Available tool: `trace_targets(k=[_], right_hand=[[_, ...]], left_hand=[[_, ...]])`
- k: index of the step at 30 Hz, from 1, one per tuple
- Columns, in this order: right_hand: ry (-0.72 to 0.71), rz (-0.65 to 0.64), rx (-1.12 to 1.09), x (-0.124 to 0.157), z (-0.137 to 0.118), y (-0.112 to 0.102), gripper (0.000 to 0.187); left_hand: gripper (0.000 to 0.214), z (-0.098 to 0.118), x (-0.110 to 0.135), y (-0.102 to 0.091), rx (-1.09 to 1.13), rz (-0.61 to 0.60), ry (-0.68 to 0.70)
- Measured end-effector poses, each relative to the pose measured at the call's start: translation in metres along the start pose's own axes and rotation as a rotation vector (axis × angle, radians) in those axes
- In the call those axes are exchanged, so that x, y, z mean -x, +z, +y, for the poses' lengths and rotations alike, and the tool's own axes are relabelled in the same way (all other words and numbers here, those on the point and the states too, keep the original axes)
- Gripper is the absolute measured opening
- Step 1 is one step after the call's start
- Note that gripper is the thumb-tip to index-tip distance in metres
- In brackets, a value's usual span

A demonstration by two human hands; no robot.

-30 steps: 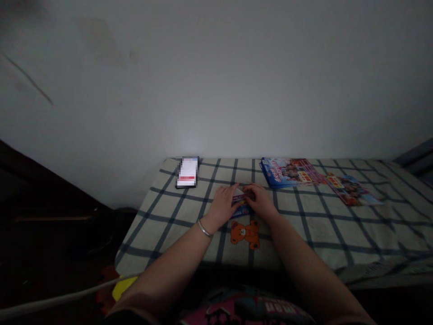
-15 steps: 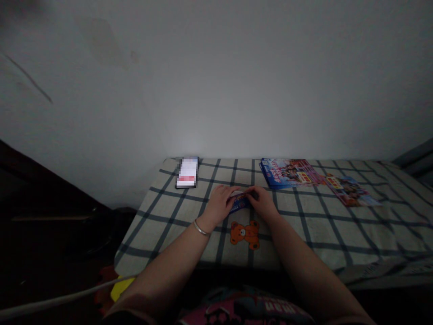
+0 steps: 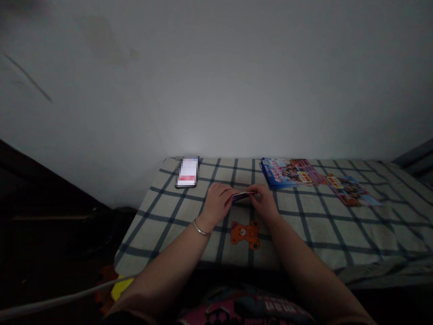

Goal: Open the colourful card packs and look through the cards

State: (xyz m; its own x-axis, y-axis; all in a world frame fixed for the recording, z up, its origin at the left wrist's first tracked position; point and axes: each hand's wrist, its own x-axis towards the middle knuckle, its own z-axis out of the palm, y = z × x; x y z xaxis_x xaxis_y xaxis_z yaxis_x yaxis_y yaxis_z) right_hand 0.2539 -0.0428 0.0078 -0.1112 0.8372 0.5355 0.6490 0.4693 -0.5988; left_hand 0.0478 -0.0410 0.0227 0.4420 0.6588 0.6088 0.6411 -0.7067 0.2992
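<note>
Between my two hands is a folded printed sheet (image 3: 241, 196), dark blue on its near side with a pale upper edge. My left hand (image 3: 218, 203) pinches its left end, and my right hand (image 3: 264, 201) pinches its right end. The sheet looks narrow from here, and its far side is hidden. Just nearer to me, an orange bear picture (image 3: 245, 234) shows on the checked cloth (image 3: 189, 212). Right of my right hand lies a stack of colourful printed leaflets (image 3: 287, 173), with another leaflet (image 3: 353, 190) at its right end.
A phone (image 3: 187, 172) with a lit screen lies at the back left of the table, close to the wall (image 3: 216, 81). A pale cable (image 3: 67, 298) runs across the lower left, near a yellow object (image 3: 121, 287). The table's left edge drops to a dark floor.
The sheet has been folded or tilted, so its blue near face now shows as a thinner strip. Both hands have shifted slightly. Phone and leaflets stay put.
</note>
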Motion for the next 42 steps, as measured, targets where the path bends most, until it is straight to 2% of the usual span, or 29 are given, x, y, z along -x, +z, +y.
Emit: trace_targets(k=[7, 11, 19, 23, 27, 33, 38, 42], right_hand=[[-0.027, -0.012, 0.000, 0.001, -0.002, -0.001, 0.017], [-0.035, -0.040, 0.015, 0.001, -0.002, -0.001, 0.020], [-0.084, -0.145, -0.001, 0.001, -0.004, 0.003, 0.013], [-0.099, -0.169, 0.031, 0.003, -0.003, 0.004, 0.013], [-0.105, -0.180, 0.123, 0.005, -0.004, 0.004, 0.017], [-0.105, -0.233, 0.289, 0.004, -0.008, 0.005, 0.017], [-0.088, -0.287, 0.348, 0.003, -0.015, 0.002, 0.015], [-0.122, -0.319, 0.334, 0.002, -0.019, 0.000, 0.010]], left_hand=[[0.022, 0.001, 0.003, -0.006, -0.078, 0.060, 0.029], [0.023, 0.004, 0.002, -0.009, -0.128, 0.044, 0.045], [0.024, 0.001, -0.002, -0.008, -0.139, -0.065, -0.042], [0.030, 0.000, 0.000, -0.003, -0.142, -0.138, -0.018], [0.027, 0.000, 0.001, 0.001, -0.140, -0.203, 0.025], [0.031, 0.000, 0.000, 0.001, -0.184, -0.218, 0.083], [0.024, -0.003, 0.002, 0.003, -0.234, -0.216, 0.011], [0.030, -0.004, 0.002, 0.004, -0.240, -0.253, -0.017]])
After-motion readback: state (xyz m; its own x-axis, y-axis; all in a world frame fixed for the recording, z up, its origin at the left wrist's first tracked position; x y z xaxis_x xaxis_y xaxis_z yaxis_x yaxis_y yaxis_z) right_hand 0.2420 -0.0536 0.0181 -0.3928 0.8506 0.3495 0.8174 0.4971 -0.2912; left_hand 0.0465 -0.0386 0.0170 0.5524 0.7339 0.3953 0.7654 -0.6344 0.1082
